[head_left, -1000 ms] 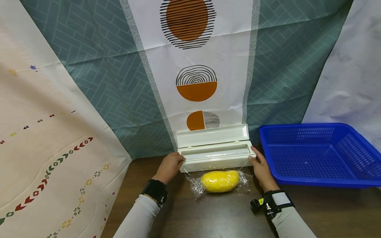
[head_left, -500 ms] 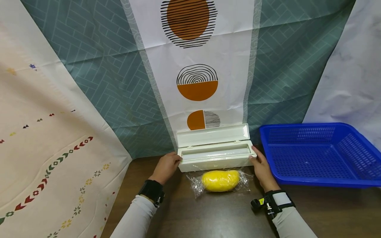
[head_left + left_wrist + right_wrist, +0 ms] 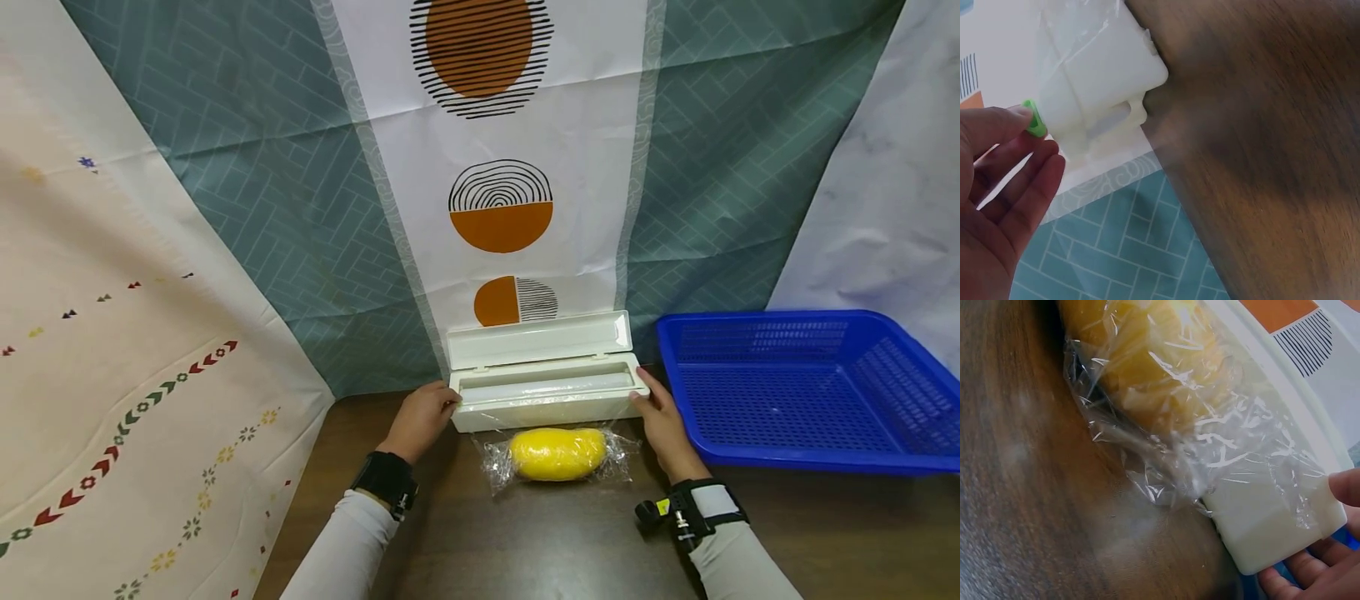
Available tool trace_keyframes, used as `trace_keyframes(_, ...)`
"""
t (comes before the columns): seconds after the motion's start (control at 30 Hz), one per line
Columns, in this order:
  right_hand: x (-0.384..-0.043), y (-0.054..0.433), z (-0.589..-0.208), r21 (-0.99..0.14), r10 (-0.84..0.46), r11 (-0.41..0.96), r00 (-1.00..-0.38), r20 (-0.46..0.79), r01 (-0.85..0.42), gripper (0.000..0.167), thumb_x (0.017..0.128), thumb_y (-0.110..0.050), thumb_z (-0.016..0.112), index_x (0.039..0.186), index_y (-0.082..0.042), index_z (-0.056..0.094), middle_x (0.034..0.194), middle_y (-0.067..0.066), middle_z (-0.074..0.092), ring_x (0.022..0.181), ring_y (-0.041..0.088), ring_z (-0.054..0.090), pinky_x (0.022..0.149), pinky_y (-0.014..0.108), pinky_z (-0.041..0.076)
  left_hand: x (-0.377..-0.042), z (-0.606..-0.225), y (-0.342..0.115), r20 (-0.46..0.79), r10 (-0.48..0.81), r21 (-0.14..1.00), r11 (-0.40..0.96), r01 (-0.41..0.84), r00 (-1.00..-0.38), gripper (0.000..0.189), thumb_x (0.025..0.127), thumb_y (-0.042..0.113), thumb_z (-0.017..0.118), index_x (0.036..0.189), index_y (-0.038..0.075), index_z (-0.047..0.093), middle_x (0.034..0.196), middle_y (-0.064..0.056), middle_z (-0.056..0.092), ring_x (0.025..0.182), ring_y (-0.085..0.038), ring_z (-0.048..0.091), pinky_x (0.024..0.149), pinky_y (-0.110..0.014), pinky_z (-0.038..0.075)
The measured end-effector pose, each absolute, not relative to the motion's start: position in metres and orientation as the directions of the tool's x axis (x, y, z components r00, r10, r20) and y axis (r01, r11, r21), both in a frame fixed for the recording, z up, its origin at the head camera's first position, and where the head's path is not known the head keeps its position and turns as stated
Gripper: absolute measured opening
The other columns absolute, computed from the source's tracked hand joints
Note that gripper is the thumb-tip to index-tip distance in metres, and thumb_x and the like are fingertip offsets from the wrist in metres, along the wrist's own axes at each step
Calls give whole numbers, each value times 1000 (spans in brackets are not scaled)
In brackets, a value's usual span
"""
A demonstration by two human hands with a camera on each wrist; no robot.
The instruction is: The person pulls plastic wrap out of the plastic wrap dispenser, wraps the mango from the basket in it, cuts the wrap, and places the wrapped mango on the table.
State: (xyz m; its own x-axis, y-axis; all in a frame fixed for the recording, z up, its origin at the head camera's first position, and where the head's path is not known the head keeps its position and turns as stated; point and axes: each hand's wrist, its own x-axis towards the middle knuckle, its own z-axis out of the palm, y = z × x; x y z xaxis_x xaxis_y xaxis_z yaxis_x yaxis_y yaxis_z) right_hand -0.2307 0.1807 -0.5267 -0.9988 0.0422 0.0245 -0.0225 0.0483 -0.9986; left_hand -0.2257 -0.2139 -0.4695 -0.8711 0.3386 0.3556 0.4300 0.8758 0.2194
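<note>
A white cling film dispenser [image 3: 551, 412] stands at the back of the table with its lid [image 3: 540, 340] raised and a film roll [image 3: 546, 388] inside. In the left wrist view, my left hand [image 3: 1007, 169] pinches a small green slider [image 3: 1036, 119] at the dispenser's left end. My right hand [image 3: 666, 429] grips the opposite end, thumb on the front and fingers around the end. Just in front lies a yellow oblong thing [image 3: 557, 454], wrapped in clear film [image 3: 1147, 478] that bunches at both ends. Some film still runs up onto the dispenser's front.
To the right of the dispenser sits a large blue plastic basket [image 3: 768, 457]. A patterned cloth [image 3: 360, 250] hangs directly behind, and a cream cloth [image 3: 187, 433] borders the left side. Dark wood table [image 3: 525, 542] extends toward me.
My left hand has shifted slightly left to the dispenser's end, then stayed there. The right hand keeps its grip, and the yellow thing has not moved.
</note>
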Motion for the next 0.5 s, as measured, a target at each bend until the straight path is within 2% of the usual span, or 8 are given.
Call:
trace_keyframes(0.17, -233, 182, -527, -997, 47, 72, -999, 19, -15, 58, 108, -11, 43, 162, -10, 22, 168, 19, 16, 157, 34, 14, 126, 52, 15, -226, -468, -211, 337, 307, 236, 888, 395, -890, 12, 91, 12, 74, 103, 10, 77, 94, -1, 69, 82, -15, 65, 75, -34, 56)
trace_keyframes(0.37, -234, 182, -528, -997, 48, 81, -999, 17, -13, 58, 108, -11, 43, 162, -11, 22, 169, 17, 16, 157, 32, 13, 127, 50, 15, -223, -470, -209, 282, 253, 280, 901, 331, -925, 28, 92, 16, 74, 118, 7, 71, 101, -6, 67, 77, -12, 59, 71, -33, 52)
trace_keyframes(0.5, -234, 182, -528, -996, 62, 95, -998, 1, 5, 58, 108, -15, 42, 162, -14, 21, 170, 13, 15, 158, 29, 10, 128, 49, 13, -220, -472, -208, 269, 198, 356, 889, 288, -943, 33, 94, 15, 71, 126, 7, 67, 108, -9, 65, 79, -14, 57, 71, -33, 50)
